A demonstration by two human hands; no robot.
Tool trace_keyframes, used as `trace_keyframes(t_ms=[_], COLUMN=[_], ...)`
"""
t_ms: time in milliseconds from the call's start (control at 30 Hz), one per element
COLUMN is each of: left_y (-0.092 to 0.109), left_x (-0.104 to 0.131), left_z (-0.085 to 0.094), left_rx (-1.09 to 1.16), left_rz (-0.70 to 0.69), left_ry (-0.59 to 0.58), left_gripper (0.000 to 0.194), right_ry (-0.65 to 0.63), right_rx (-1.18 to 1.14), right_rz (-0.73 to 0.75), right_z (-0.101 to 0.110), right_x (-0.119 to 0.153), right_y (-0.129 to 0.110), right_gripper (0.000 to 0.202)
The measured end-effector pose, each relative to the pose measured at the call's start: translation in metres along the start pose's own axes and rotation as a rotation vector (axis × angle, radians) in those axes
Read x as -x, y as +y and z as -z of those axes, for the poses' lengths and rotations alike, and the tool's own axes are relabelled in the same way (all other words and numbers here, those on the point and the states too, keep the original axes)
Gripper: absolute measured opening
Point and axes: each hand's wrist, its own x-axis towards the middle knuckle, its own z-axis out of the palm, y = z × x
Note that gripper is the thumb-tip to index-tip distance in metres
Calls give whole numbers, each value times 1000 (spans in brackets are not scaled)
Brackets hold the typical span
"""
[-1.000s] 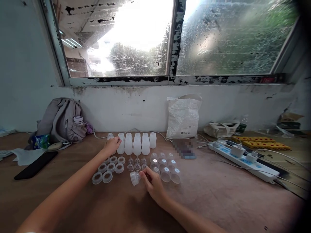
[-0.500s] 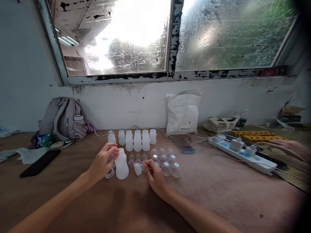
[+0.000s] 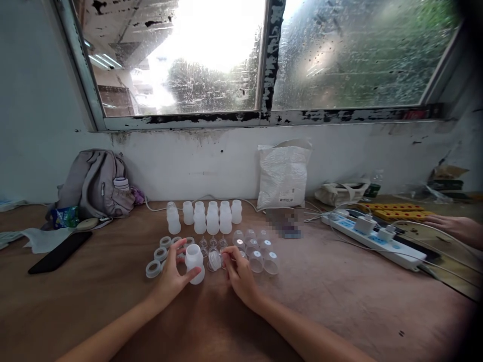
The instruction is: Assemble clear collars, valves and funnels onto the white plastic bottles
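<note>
My left hand (image 3: 175,274) is around a frosted white bottle (image 3: 194,264), thumb on its near side, the open mouth tilted toward me. My right hand (image 3: 238,269) pinches a small clear ribbed piece (image 3: 215,261) just right of the bottle. White rings (image 3: 153,269) lie in rows left of and behind my left hand. Several more frosted bottles (image 3: 213,218) stand in a group further back. Between them and my hands are clear nipple-shaped parts (image 3: 204,244). Clear cups (image 3: 256,261) sit in rows beyond my right hand.
A black phone (image 3: 60,253) and a grey backpack (image 3: 98,183) are at the left. A white plastic package (image 3: 283,175) leans on the wall. On the right are a power strip (image 3: 377,241) with cables, yellow trays (image 3: 396,211) and another person's hand (image 3: 455,229).
My left hand has moved from the bottle's top down to its side, and the bottle has tipped toward me. The white rings at left are now uncovered. My right hand has barely moved.
</note>
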Motion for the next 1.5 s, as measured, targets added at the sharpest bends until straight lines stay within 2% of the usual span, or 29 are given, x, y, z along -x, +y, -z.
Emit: trace_keyframes(t_ms=[67,133,300,433,600,733,1167,1500], left_y=[-7,-8,14,22,17,14,10,8], left_x=[0,-2,-14,-25,-28,-23,-19,-17], left_z=[-7,-9,-2,-2,-5,-4,6,5], left_rx=[95,139,-70,-129,-114,-122,-66,-56], left_rz=[84,106,-46,-120,-161,-215,-144,-183], left_ry=[-76,-144,-214,-194,-226,-238,-250,-234], left_gripper=[55,45,37,46,35,35,38,38], right_ry=[22,47,97,96,71,23,-171,-204], right_rx=[-54,-109,-182,-205,-188,-119,-79,-110], right_rz=[-15,-29,-52,-61,-64,-79,-94,-129], right_z=[0,2,10,16,23,25,29,30], right_x=[-1,-4,-12,-16,-19,-19,-23,-23], right_y=[-1,-4,-12,-13,-13,-15,-19,-17], right_gripper=[16,17,17,15,15,15,18,23])
